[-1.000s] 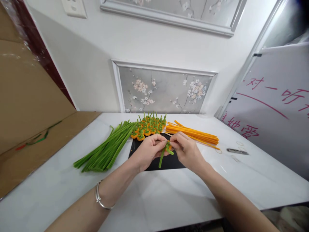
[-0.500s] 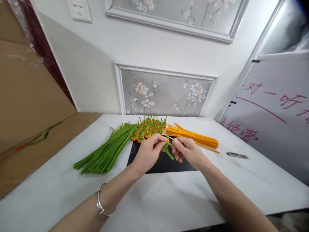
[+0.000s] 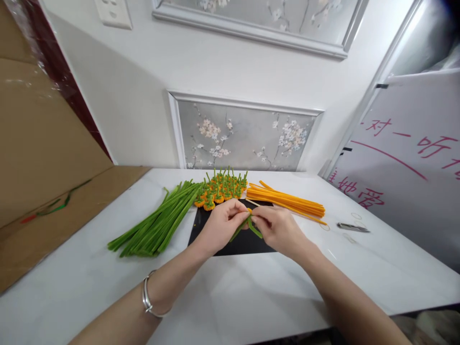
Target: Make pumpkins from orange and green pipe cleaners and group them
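Over the black mat [image 3: 205, 237], my left hand [image 3: 223, 225] pinches a small pipe-cleaner flower [image 3: 249, 211], its orange top just showing between the fingertips. Green pipe-cleaner ends [image 3: 255, 229] hang below it. My right hand [image 3: 276, 225] meets it from the other side, thumb and finger closed on the green pipe cleaner at the flower. A thin pale stick [image 3: 252, 202] pokes out behind the right fingers; whether the hand holds it I cannot tell. Behind the hands stand several finished orange flowers [image 3: 221, 189] with upright green stems.
A bundle of green pipe cleaners [image 3: 158, 223] lies on the white table [image 3: 230, 292] at left, orange ones [image 3: 287, 200] at right. Metal nail clippers [image 3: 352, 227] and thin rings [image 3: 325, 227] sit farther right. Cardboard [image 3: 53, 206] borders the left side, with a wall behind.
My right hand has moved in to the left and now pinches at the flower beside my left fingertips. Earlier it was apart, with the stick at its fingertips. The view has shifted slightly.
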`<state>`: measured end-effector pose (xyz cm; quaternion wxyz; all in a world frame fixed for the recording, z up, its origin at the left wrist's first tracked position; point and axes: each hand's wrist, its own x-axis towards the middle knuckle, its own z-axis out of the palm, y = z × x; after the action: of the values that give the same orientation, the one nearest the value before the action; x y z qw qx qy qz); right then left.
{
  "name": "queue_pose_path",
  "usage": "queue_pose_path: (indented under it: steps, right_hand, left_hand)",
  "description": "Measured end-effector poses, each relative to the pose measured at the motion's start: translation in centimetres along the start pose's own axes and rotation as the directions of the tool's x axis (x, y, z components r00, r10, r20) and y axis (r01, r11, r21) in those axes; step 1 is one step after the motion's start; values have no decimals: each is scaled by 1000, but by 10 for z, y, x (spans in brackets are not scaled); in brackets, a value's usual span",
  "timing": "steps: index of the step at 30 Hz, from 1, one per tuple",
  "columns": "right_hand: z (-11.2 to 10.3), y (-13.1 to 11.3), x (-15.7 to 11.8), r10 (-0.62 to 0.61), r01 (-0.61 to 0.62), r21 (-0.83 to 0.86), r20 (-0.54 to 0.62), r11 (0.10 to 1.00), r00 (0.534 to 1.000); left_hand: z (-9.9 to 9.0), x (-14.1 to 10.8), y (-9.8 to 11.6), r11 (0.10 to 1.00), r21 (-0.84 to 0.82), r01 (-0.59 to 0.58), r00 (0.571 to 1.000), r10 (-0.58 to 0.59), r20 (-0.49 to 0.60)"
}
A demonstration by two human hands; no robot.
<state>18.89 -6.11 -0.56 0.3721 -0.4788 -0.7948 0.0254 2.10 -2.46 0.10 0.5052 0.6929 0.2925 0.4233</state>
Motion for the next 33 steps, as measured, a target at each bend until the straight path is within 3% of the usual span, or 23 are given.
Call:
queue_pose_path:
  steps: [3,5,7,9,12,15,17,19,21,25,30,33]
  right_hand:
    - [-3,2,-2,-240,252,-395,81,883,967]
    - [-3,4,-2,-326,354,-485,144,800,934]
    - [-2,7,-2,-356,386,-463,155,798,922]
    - [0,10,-1,-300,310,-335,81,890,950]
    - [1,13,1,-18,19,72,-5,997,1000]
    - [2,11,2,218,-235,425,91,874,972]
    - [4,8,3,273,-300,527,130,795,953]
    - [7,5,3,285,-305,548,123,779,951]
    - [9,4,4,260,-260,482,69,837,963]
    - [6,3,5,91,-88,144,-15,986,996]
    - [7,-2,3,-14,0,-187,-74,982,997]
    - [10,-6,2,-27,1,-290,-88,957,996]
  left_hand:
    - [2,0,3,989,-68,128,991,-127,31]
    - [3,0,4,975,-103,196,980,-193,41]
    - [3,-1,4,956,-143,255,967,-253,34]
    - [3,-1,3,937,-180,298,954,-299,18]
    - [3,0,3,920,-250,302,949,-314,-8]
    - [3,0,5,918,-305,254,958,-281,-49]
    - [4,-1,6,917,-320,239,960,-273,-65]
    - [5,-1,7,914,-324,243,959,-276,-60]
    - [6,-2,6,913,-319,252,958,-282,-49]
    - [9,-2,1,924,-288,252,959,-278,-50]
    - [15,-2,-3,921,-297,254,944,-302,-131]
    - [17,-2,-4,927,-296,232,942,-290,-168]
